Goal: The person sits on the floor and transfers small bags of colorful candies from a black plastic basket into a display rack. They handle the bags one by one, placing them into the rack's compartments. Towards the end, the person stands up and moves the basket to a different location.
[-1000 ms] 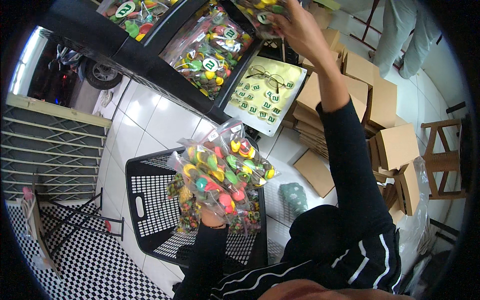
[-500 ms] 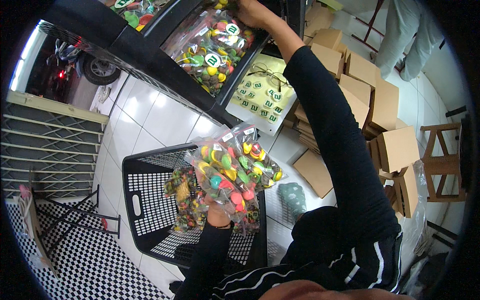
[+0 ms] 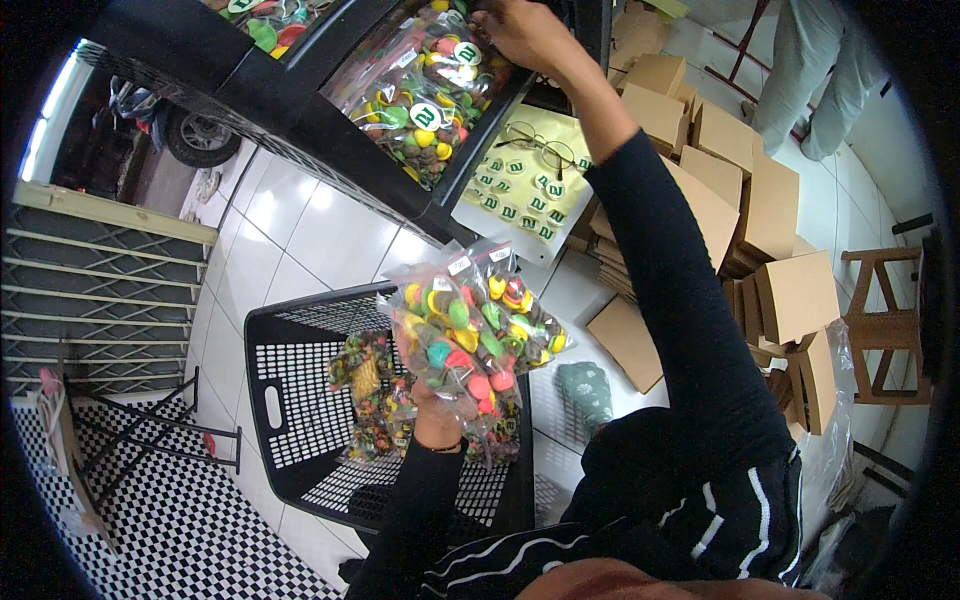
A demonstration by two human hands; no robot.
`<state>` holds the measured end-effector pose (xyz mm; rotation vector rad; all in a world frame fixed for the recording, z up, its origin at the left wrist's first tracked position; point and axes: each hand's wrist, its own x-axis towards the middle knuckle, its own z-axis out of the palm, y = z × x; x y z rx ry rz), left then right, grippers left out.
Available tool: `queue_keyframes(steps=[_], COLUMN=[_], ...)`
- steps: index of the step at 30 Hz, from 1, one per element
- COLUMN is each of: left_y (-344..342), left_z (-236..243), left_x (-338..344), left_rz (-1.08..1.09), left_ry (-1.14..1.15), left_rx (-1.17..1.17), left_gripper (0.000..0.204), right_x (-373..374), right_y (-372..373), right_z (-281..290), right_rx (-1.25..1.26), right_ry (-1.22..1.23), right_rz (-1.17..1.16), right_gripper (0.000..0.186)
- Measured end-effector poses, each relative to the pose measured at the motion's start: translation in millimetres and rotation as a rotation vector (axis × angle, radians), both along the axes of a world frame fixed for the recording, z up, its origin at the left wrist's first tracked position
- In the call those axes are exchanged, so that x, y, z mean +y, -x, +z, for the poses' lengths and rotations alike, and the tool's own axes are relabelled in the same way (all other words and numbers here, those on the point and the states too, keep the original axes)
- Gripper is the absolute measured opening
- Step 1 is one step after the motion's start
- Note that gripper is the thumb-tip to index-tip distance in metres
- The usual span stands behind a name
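Observation:
My left hand (image 3: 437,420) is closed on a few clear plastic bags (image 3: 480,335), held up over a black basket (image 3: 262,345). Small rounded pieces in yellow, green, red and brown fill them. At the top, my right hand (image 3: 528,36) reaches to the right side of a black shelf bin (image 3: 455,185). Its fingers are bent and close together; what they grip, if anything, is unclear. Inside that bin lie similar filled bags (image 3: 425,140) with round white-and-green stickers. More bags (image 3: 368,375) of colourful pieces lie in the basket.
Right of the bin, eyeglasses (image 3: 540,150) rest on a yellowish sticker sheet (image 3: 500,215). Brown cardboard boxes (image 3: 765,215) are piled at the right, near a wooden stool (image 3: 885,325). A person's legs (image 3: 800,80) show at the upper right. A folding gate (image 3: 100,300) stands left.
My right hand has drawn slightly down and right at the bin, showing more of its fingers. The bags in my left hand have shifted a little rightward.

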<state>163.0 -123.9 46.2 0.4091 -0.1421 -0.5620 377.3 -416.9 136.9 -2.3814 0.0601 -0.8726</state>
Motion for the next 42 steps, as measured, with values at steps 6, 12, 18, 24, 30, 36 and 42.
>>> queue_keyframes(steps=[6,12,18,24,30,36,42], left_y=[-11,-12,-7,-20,-13,-8,-7], left_z=[4,0,43,36,27,14,7], left_x=[-8,2,-27,-21,-22,-15,-8], left_rz=[-0.001,-0.163,-0.120,-0.167,-0.133,-0.133,-0.146], left_ry=[0.000,0.269,-0.316,0.094,-0.023,-0.003,0.080], left_rx=[-0.085,-0.060,0.043,-0.090,-0.096,-0.142,0.040], left_gripper=[0.093,0.079,0.057,0.062,0.056,0.086,0.087], right_x=[18,47,40,-10,-20,-10,-3], right_y=[122,177,174,139,73,3,-14], right_z=[39,25,18,22,31,16,-1], right_rx=[0.035,0.436,0.507,-0.235,-0.277,-0.143,-0.113], right_ry=[-0.303,0.036,0.075,-0.134,-0.113,-0.101,-0.114], right_rz=[0.372,0.691,0.807,0.335,0.114,0.179,0.170], right_gripper=[0.022,0.066,0.048,0.024,0.009,0.026,0.043])
